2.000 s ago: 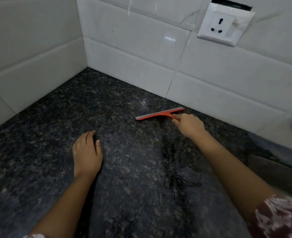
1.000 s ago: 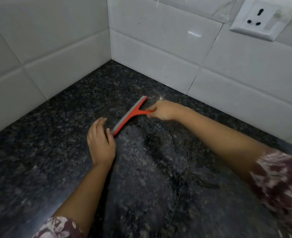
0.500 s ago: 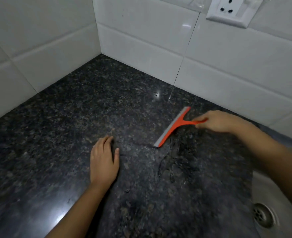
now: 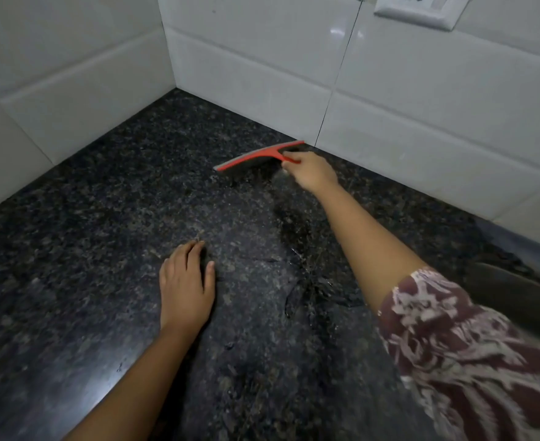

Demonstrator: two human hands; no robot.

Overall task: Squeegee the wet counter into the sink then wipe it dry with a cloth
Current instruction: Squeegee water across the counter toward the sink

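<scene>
An orange squeegee (image 4: 256, 158) with a grey blade rests on the dark speckled granite counter (image 4: 103, 218), close to the back wall tiles. My right hand (image 4: 313, 171) grips its handle from the right. Streaks of water (image 4: 307, 281) lie on the counter below that hand, between my two arms. My left hand (image 4: 187, 288) lies flat on the counter, palm down, fingers together, holding nothing. The dark rim of the sink (image 4: 516, 291) shows at the right edge, partly behind my patterned sleeve. No cloth is in view.
White wall tiles (image 4: 262, 58) enclose the counter at the back and left, meeting in a corner. A white wall socket (image 4: 421, 7) sits high on the back wall. The counter's front edge runs along the lower left.
My right hand has carried the squeegee from the middle right of the counter back up toward the wall, and its blade now lies nearly parallel to the wall. My left hand stays flat.
</scene>
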